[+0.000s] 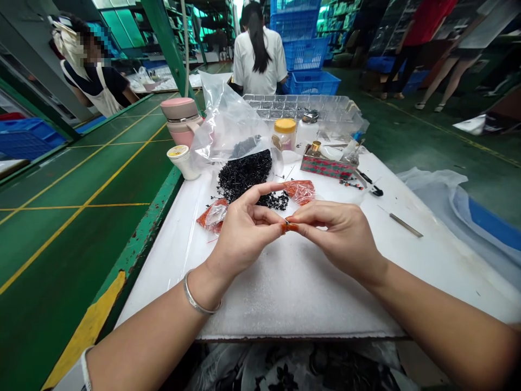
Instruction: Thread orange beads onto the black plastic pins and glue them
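The big white table [301, 304] fills the lower middle of the frame. Over it, the left hand [240, 236] and right hand [345, 233] meet tip to tip in the middle. Each seems to pinch the same tiny thing with thumb and finger, maybe so it can't slip; the left pointing finger is lifted and curved above. A heap of black bits [244, 171] lies just past the hands, likely to be easy to reach. Two little orange packets, a right one [300, 191] and a left one [214, 215], sit near it. Smallest is the tiny dark piece [286, 222], mid-frame between the fingertips. Fingers cover it, so I can't tell where it points or which way its long side runs.
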Demonstrator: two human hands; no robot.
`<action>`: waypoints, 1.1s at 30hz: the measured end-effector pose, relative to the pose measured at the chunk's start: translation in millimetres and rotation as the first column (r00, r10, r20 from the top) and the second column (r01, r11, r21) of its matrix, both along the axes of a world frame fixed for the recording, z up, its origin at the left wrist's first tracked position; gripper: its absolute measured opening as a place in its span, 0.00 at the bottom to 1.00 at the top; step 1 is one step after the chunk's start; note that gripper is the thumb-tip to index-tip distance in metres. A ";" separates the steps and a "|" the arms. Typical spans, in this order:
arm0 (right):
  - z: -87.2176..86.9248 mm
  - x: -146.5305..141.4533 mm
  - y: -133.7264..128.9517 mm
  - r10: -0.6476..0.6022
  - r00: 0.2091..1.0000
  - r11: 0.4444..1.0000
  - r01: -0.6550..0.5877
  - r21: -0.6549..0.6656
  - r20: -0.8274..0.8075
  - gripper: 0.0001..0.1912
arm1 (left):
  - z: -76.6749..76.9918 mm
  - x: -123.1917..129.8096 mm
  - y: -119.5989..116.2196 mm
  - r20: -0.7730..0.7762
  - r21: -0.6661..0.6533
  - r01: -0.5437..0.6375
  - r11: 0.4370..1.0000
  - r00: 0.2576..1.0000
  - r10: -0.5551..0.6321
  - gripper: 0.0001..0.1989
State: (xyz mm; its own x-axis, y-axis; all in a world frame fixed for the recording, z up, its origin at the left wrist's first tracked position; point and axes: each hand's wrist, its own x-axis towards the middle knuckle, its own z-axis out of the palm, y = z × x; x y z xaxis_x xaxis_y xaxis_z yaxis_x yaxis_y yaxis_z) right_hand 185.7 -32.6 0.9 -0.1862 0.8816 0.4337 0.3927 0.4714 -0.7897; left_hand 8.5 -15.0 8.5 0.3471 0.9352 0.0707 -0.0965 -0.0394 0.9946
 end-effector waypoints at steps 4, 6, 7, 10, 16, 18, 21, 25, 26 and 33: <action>0.2 1.0 -0.3 0.002 0.999 0.996 -0.006 0.093 0.034 0.06 | -0.8 -0.2 1.8 0.020 -0.009 0.013 1.000 1.000 -0.013 0.28; -0.2 1.3 -1.1 -0.001 0.999 0.992 -0.003 0.126 0.035 0.06 | 0.0 -0.8 2.9 0.006 -0.012 0.031 0.999 0.999 -0.031 0.24; -0.5 1.3 -1.5 -0.004 0.999 0.990 -0.002 0.140 0.038 0.05 | 0.6 -1.1 3.3 -0.001 -0.018 0.040 0.999 0.999 -0.040 0.23; -1.4 0.6 -2.3 -0.011 0.998 0.983 0.000 0.186 0.059 0.05 | 2.4 -1.9 4.2 0.002 -0.049 0.058 0.997 0.998 -0.058 0.21; -2.3 0.6 -1.1 -0.039 0.996 0.968 0.017 0.250 0.083 0.05 | -0.1 -1.2 5.7 0.002 -0.075 0.068 0.995 0.998 -0.068 0.21; -2.6 1.4 -0.1 -0.037 0.996 0.967 0.014 0.255 0.086 0.05 | -2.3 -0.8 6.6 -0.005 -0.058 0.072 0.996 0.997 -0.072 0.18; -3.2 1.8 1.6 -0.022 0.998 0.968 0.005 0.252 0.065 0.05 | -4.4 -0.5 7.5 -0.039 -0.022 0.064 0.998 0.997 -0.065 0.13; -3.5 -0.2 2.8 -0.026 1.000 0.985 0.027 0.173 -0.005 0.04 | -4.1 0.1 6.7 -0.092 0.033 0.014 0.999 0.996 -0.011 0.09; -3.4 -0.9 2.9 -0.031 0.999 0.991 0.035 0.132 -0.029 0.03 | -3.7 0.3 6.4 -0.101 0.050 0.004 0.999 0.995 0.001 0.09; -1.1 -1.9 6.5 -0.028 0.926 0.963 -0.076 -0.259 -0.376 0.06 | -3.6 1.2 4.8 -0.157 0.176 -0.051 0.983 0.985 0.079 0.07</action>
